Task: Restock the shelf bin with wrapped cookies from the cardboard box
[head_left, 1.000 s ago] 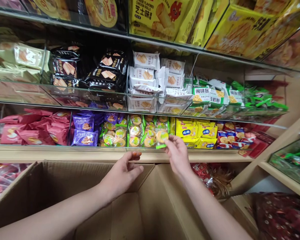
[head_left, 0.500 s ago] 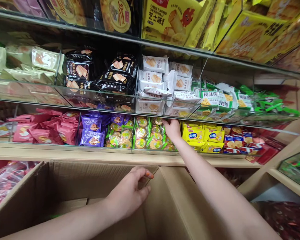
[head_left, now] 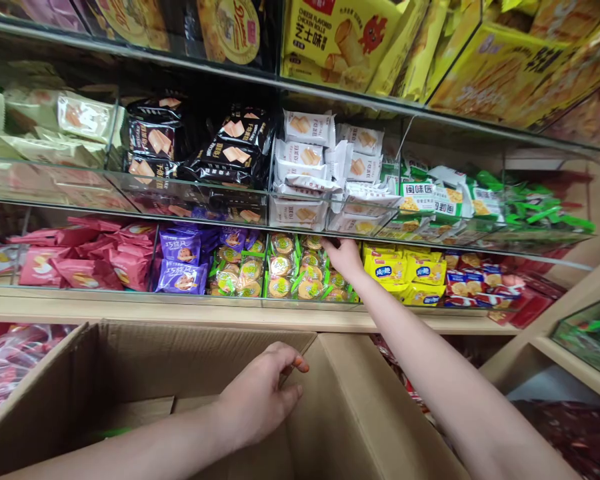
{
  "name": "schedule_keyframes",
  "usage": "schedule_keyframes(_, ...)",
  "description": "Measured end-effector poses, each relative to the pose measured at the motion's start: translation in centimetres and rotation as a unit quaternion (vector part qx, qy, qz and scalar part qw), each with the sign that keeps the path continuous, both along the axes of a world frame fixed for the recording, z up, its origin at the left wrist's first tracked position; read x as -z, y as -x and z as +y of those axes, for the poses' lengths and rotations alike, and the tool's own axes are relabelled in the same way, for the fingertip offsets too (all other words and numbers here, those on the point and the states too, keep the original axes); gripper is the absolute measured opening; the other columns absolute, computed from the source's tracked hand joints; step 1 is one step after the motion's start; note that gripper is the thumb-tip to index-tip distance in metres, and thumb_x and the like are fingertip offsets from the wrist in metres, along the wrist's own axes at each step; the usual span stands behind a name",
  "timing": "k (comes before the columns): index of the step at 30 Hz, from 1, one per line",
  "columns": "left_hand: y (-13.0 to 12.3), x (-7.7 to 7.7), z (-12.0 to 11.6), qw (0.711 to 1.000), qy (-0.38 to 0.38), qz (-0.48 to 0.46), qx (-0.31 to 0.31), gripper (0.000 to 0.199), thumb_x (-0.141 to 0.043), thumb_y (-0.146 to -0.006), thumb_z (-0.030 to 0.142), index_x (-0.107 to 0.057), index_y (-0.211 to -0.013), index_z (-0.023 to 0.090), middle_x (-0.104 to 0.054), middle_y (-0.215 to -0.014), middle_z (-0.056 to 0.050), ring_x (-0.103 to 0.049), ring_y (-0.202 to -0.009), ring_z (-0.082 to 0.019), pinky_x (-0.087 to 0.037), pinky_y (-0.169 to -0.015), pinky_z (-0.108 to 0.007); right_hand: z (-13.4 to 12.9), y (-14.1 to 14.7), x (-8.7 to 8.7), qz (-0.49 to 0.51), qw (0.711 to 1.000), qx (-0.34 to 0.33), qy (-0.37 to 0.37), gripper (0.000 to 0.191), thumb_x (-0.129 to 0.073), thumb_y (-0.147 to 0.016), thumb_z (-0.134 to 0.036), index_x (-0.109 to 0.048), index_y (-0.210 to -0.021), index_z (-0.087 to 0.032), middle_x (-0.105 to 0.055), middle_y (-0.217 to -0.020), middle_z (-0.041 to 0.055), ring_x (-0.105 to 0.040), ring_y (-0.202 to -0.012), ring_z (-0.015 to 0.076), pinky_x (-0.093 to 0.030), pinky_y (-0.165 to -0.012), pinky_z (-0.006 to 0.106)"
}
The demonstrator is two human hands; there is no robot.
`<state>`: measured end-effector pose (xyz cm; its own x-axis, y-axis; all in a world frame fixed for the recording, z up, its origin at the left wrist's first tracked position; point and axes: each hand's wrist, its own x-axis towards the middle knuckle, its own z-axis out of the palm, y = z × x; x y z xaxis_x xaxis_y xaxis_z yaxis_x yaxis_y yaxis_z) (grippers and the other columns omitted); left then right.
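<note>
My right hand [head_left: 344, 259] reaches into a lower-shelf compartment, its fingers closed at the edge of a clear-and-green biscuit packet [head_left: 313, 242] on top of the pile. The farther fingertips are partly hidden. Similar round biscuit packets [head_left: 281, 265] fill the compartment to its left, behind a clear front panel. Over an open cardboard box [head_left: 180, 353] hangs my left hand [head_left: 267, 387], empty, with thumb and fingers apart and loosely curved. Orange marks show on one of its fingertips. Deep inside the box lies a small green thing [head_left: 115, 433], mostly hidden by my left forearm.
Yellow packets [head_left: 405, 275] sit right of my right hand; purple packets [head_left: 181, 260] and pink packets [head_left: 87, 257] stand farther left. A glass shelf [head_left: 300, 230] with white packets [head_left: 305, 160] runs close above my right hand. The box flap [head_left: 380, 407] slants below my right forearm.
My right hand stays at the same biscuit packet. My left hand has lowered slightly over the box, and the view has shifted a little.
</note>
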<state>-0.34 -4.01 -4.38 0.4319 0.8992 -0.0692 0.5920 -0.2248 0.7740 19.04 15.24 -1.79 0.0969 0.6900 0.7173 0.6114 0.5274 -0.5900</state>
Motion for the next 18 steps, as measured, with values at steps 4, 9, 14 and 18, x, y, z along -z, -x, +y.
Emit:
schedule_keyframes(4,0.1,0.4,-0.3,0.999,-0.007,0.023,0.028,0.023,-0.049,-0.065,0.015,-0.056,-0.086,0.018,-0.054,-0.093,-0.004,-0.052,-0.086,-0.019,-0.039,-0.080,-0.030,-1.2,0.0,0.2,-0.035,0.999,0.032,-0.008,0.025,-0.053,-0.073,-0.031,-0.062,-0.089,-0.013,-0.064,-0.083,0.0130,-0.057,-0.081,0.0271,-0.042,-0.075,0.040)
schedule_keyframes(9,0.2,-0.9,-0.2,0.998,-0.045,0.013,0.050,0.019,-0.049,-0.067,0.014,-0.058,-0.084,0.018,-0.057,-0.092,-0.004,-0.052,-0.085,-0.018,-0.040,-0.077,-0.029,-3.4,-0.3,0.5,-0.042,0.996,0.058,-0.044,0.030,-0.048,-0.078,-0.033,-0.057,-0.098,-0.013,-0.059,-0.096,0.0144,-0.052,-0.092,0.0267,-0.039,-0.082,0.042)
schedule_keyframes(14,0.8,-4.9,1.8,0.983,-0.129,-0.131,-0.006,0.014,-0.046,-0.075,0.018,-0.058,-0.082,0.015,-0.060,-0.082,-0.004,-0.054,-0.079,-0.016,-0.042,-0.071,-0.026,-11.2,1.6,3.7,-0.050,0.981,-0.007,-0.189,0.015,-0.050,-0.078,-0.018,-0.056,-0.091,-0.020,-0.057,-0.093,0.0078,-0.050,-0.093,0.0215,-0.039,-0.084,0.040)
schedule_keyframes(18,1.9,-6.5,3.5,0.960,-0.185,-0.199,-0.063,0.013,-0.051,-0.073,0.016,-0.058,-0.083,0.013,-0.057,-0.073,-0.001,-0.051,-0.064,-0.011,-0.041,-0.062,-0.024,-17.8,7.2,7.8,-0.266,0.885,-0.376,-0.069,0.020,-0.051,-0.076,-0.016,-0.056,-0.094,-0.024,-0.059,-0.085,0.0036,-0.054,-0.080,0.0173,-0.045,-0.071,0.031)
